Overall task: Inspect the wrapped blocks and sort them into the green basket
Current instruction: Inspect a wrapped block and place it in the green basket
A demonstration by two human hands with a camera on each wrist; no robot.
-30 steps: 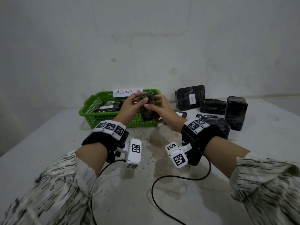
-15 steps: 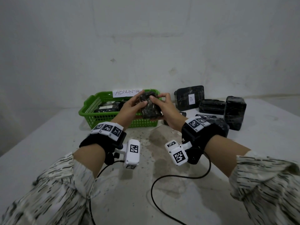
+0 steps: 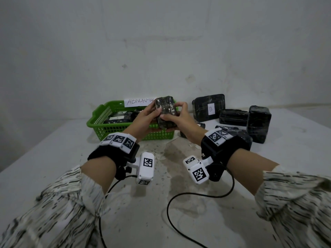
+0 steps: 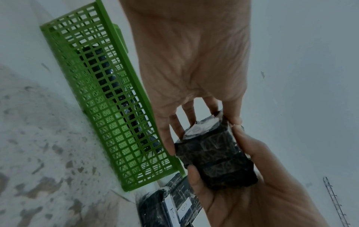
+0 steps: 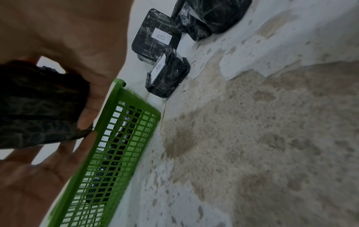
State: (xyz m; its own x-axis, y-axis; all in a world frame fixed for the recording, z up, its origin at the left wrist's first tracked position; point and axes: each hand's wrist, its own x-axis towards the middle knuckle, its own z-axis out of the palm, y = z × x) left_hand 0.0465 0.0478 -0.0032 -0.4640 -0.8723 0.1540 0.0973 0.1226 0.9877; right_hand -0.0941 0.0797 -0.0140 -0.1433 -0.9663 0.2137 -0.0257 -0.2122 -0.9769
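Both hands hold one dark wrapped block (image 3: 166,111) upright in the air, in front of the green basket's (image 3: 100,122) right end. My left hand (image 3: 145,117) grips its left side, thumb on the near face. My right hand (image 3: 176,119) grips its right side and bottom, with fingers curled over the top edge. In the left wrist view the block (image 4: 215,158) shows a pale patch on one end. The basket holds wrapped blocks (image 3: 121,117) and carries a paper label reading ABNORMAL (image 3: 139,102).
Several more wrapped blocks stand at the right: one marked B (image 3: 208,107) leans on the wall, others (image 3: 258,120) beside it, and another B block (image 5: 167,75) lies next to the basket. A black cable (image 3: 188,197) loops on the stained tabletop near me.
The block has been lifted a little and turned upright between the hands, and now covers the label's right end. Both hands stayed on it.
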